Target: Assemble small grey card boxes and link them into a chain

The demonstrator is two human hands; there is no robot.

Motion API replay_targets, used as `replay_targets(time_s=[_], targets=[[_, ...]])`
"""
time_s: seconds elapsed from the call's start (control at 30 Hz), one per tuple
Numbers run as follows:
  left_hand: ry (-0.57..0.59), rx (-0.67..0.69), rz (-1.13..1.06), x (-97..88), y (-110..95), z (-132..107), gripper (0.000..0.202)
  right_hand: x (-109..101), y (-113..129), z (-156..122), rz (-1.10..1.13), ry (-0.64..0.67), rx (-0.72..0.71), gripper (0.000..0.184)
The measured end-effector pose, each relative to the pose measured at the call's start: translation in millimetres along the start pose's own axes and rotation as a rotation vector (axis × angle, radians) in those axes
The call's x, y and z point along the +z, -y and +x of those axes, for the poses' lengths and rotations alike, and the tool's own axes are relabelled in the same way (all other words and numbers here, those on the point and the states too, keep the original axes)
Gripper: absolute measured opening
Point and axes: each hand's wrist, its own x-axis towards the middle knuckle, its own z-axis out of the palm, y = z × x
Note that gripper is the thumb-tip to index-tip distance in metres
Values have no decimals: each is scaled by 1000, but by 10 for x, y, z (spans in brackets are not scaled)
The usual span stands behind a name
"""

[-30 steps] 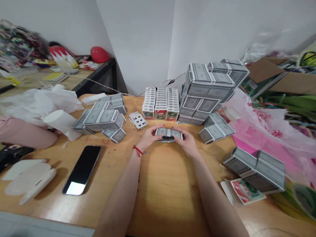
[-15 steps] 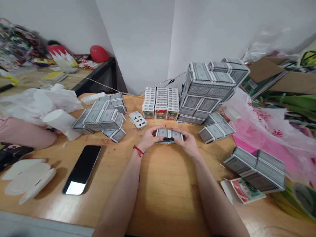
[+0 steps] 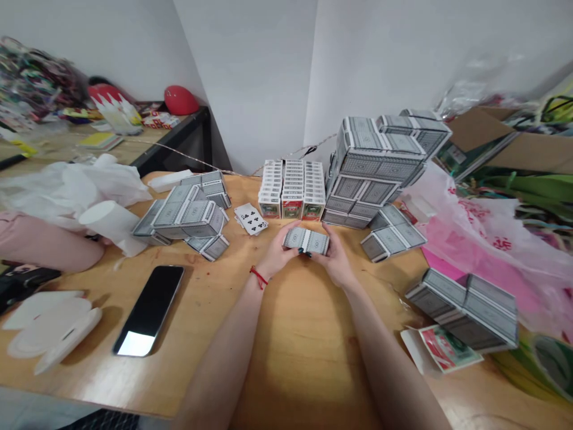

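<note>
A banded block of playing cards [image 3: 306,240], grey backs up with a white strip across its middle, is held at the centre of the table. My left hand [image 3: 278,251] grips its left end, and a red string bracelet is round that wrist. On the other end my right hand [image 3: 335,254] is closed, both thumbs along the near edge. Just beyond stand rows of boxed card decks [image 3: 292,190]. A few loose cards [image 3: 251,219], six of clubs on top, lie to the left of my hands.
At the back right rises a tall stack of grey-backed card blocks [image 3: 380,161]; smaller piles [image 3: 188,212] sit at left and right. A phone [image 3: 150,310] lies at front left. An opened card box [image 3: 447,346] lies at front right, near green tape [image 3: 537,364].
My hands have tilted and turned the card block slightly, so its top shows more plainly. The left wrist has shifted a little to the right.
</note>
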Motion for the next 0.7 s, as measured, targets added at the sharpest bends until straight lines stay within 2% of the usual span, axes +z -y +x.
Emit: replay_targets(time_s=[0.17,0.27,0.37,0.47,0.6,0.7], targets=[[-178,48,128,81,-21,28,73,19,-26,17,-17,-36,7,74],[-270,25,131,115,-28,41,72,38,-18,14,-60,-61,-9,68],[-285,-33,101,123,-29,49,67,44,2,1,-95,-67,12,49],[-278,-65,126,125,-33,48,64,38,27,-9,-107,-19,69,31],[-346,-44,217,160,-19,34,61,30,40,-3,-71,-52,105,33],[-345,-18,345,163,2,22,50,27,52,2,-30,-114,125,33]])
